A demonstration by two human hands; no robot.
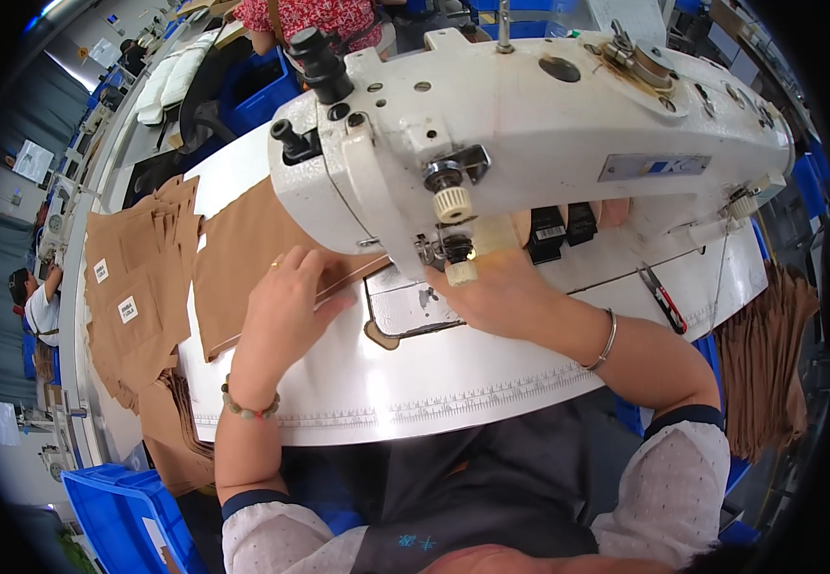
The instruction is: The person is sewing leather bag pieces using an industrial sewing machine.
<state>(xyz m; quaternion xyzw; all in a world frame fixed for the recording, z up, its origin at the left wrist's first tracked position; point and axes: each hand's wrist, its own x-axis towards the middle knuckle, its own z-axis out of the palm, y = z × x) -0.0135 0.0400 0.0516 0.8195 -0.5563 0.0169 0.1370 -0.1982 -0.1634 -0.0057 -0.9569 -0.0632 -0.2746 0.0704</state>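
A brown fabric panel [243, 258] lies on the white sewing table, its folded edge running right toward the needle area of a white sewing machine [530, 105]. My left hand [286, 306] is over the panel's near right part, fingers curled and thumb bent in, gripping the cloth close to that edge. My right hand [496, 298] reaches in beside the needle, to the right of the metal plate [415, 306]. Its fingertips are hidden behind the machine's head and a pale thumb screw, so what they touch does not show.
Stacked brown pieces [138, 287] with white labels cover the table's left side. Red-handled thread snips [664, 298] and black tags [547, 234] lie right of the needle. Blue bins [133, 517] stand below left; brown pieces [764, 364] hang at right. Other people [310, 24] sit beyond.
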